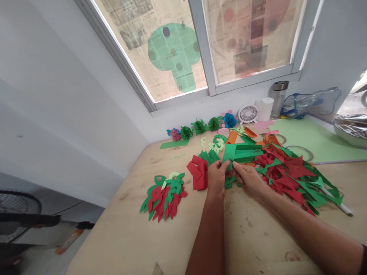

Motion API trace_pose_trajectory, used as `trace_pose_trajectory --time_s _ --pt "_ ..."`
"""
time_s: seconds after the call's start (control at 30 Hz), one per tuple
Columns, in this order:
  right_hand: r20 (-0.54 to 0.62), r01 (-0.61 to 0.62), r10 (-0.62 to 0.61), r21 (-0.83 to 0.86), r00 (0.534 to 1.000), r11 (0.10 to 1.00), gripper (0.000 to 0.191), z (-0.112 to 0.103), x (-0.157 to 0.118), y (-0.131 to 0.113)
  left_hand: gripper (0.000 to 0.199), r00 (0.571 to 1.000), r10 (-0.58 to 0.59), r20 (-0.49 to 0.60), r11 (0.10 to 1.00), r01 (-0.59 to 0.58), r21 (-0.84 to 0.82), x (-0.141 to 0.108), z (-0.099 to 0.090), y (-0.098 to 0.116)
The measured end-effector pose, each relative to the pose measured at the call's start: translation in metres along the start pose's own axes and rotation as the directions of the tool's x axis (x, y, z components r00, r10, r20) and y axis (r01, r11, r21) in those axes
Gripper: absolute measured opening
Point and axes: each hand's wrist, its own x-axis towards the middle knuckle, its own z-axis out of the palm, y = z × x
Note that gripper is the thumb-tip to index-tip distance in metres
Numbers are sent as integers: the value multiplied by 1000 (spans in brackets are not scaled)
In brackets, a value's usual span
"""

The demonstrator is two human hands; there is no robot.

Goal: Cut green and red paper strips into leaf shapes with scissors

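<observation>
My left hand (pixel 218 176) is closed at the fingertips on a small green paper piece (pixel 228 165). Close beside it, my right hand (pixel 243 175) pinches at the same green paper, its fingers nearly touching the left ones. Folded red paper (pixel 198 172) lies just left of my left hand. Behind the hands are long green paper strips (pixel 242 152). To the right of my right hand spreads a heap of red and green paper scraps (pixel 286 172). A pile of cut red and green shapes (pixel 164 196) rests further left on the wooden table (pixel 137 240).
Folded paper ornaments (pixel 199 126) line the wall. A small white fan (pixel 248 114), a white roll (pixel 265 109) and a bottle (pixel 279 99) stand at the back. Light green sheet (pixel 329 139) and a foil-covered bowl (pixel 351 130) are at right; a large fan (pixel 18 206) is at lower left.
</observation>
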Motion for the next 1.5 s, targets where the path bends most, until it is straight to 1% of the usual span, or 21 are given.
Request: trace_pose_trajectory --time_s 0.17,0.33,0.67,0.77,0.9,1.0,1.07,1.2,1.27,1.4,1.5 --pt "20 25 -25 -17 1000 1000 48 -1 3 1 28 1000 2 9 1000 -2 -16 2 -3 -2" --pt "23 48 -47 -48 999 998 49 -1 5 4 28 997 48 -53 998 -50 -43 3 -4 -2" --pt "22 75 -73 -96 997 993 50 -2 7 4 27 999 -5 -54 996 0 -93 4 -6 1" --pt "28 86 -84 -102 996 991 49 -2 5 2 29 999 -46 -10 990 45 -134 5 -7 1" --pt "42 104 -101 -99 994 990 49 -3 3 0 27 990 -108 86 973 123 -194 5 -9 2" --pt "48 128 -124 -91 991 988 51 -4 3 -2 27 979 -132 156 962 164 -218 4 -9 3" --pt "49 149 -145 -83 988 985 53 -5 4 -3 28 974 -140 180 961 178 -212 2 -8 4" --pt "49 179 -176 -66 983 982 55 -7 5 -3 31 965 -160 208 966 196 -168 0 -8 4" --pt "52 183 -180 -56 982 982 55 -7 6 -4 33 966 -151 209 970 185 -158 -1 -7 4" --pt "69 182 -179 -45 981 982 56 -6 5 -3 33 981 -104 165 981 129 -148 -1 -6 3" --pt "85 179 -175 -33 981 983 56 -6 5 -3 33 985 -86 152 984 108 -141 -1 -5 1"
